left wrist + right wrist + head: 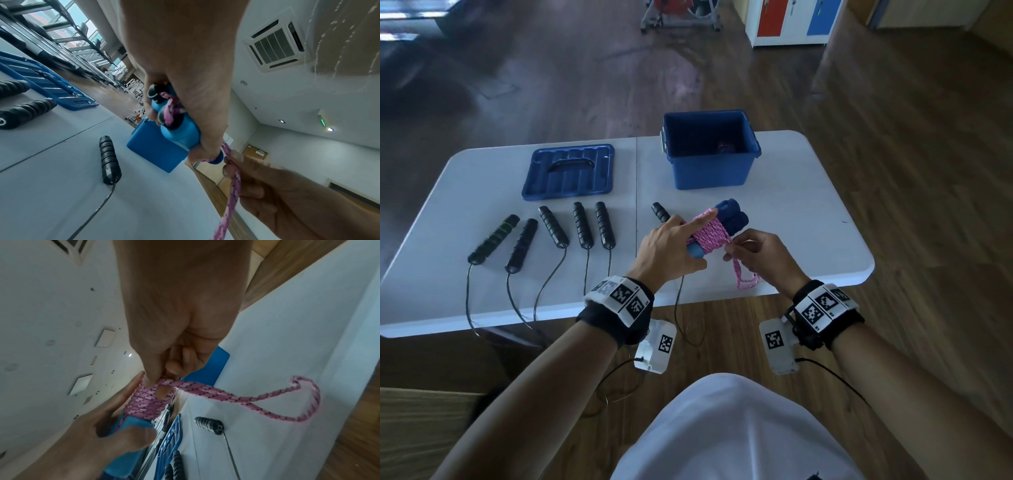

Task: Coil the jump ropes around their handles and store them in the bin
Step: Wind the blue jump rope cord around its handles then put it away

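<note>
Left hand (671,250) is gripping the blue handles (732,216), forefinger pressing the coil; right hand (760,255) is pinching the pink rope (710,236) beside it.

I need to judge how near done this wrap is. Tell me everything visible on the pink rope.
The pink rope is braided cord with dark flecks, coiled tightly around two blue handles held side by side above the table. The left hand grips the bundle, forefinger along the coils. The right hand pinches the loose end; a short loop hangs below.
</note>
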